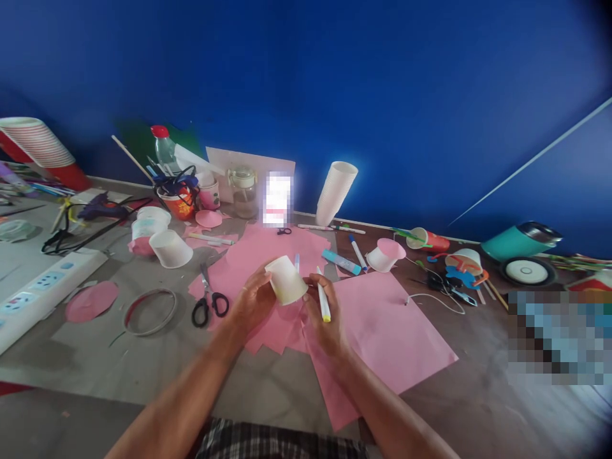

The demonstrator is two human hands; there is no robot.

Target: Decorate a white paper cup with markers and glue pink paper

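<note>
My left hand (254, 298) grips a white paper cup (286, 280), held on its side just above a pile of pink paper sheets (382, 325). My right hand (324, 322) holds a white marker with a yellow tip (323, 298) and touches the cup's right side. Black-handled scissors (209, 299) lie on the table just left of my left hand.
A tall stack of white cups (335, 192) stands at the back. Loose cups (170, 248), a pink-covered cup (385, 254), markers (341, 261), a metal ring (150, 312), a pink paper disc (91, 301), a white power strip (43, 290), a glue gun (98, 206) and a teal flask (519, 243) lie around.
</note>
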